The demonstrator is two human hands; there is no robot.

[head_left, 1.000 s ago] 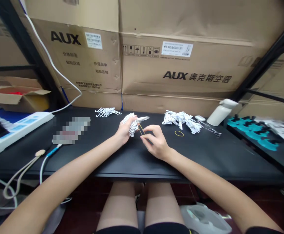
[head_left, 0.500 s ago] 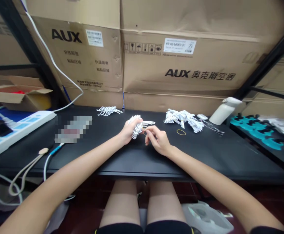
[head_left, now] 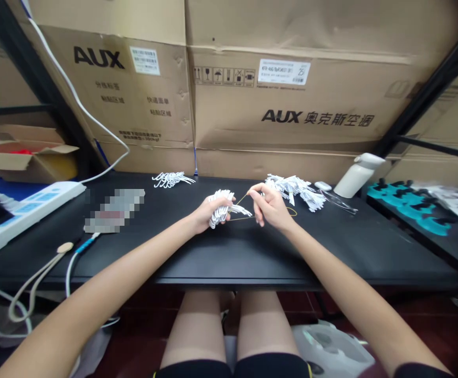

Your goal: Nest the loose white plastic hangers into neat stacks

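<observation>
My left hand is closed round a bundle of white hooks, their stems pointing right. A thin yellow rubber band stretches from the bundle to my right hand, whose thumb and forefinger pinch its far end. Behind my right hand lies a loose pile of white hooks, partly covered by that hand. A second yellow rubber band rests on the table beside it. Further left at the back is a smaller bunch of white hooks.
A white bottle, eyeglasses and teal hook-shaped parts are at the right. On the left lie a power strip, a blurred-out device on a cable and an open carton. Large cardboard boxes back the black table.
My right hand has moved right, away from the bundle, drawing the rubber band out into a long loop. My left hand still grips the hooks. The view has shifted slightly.
</observation>
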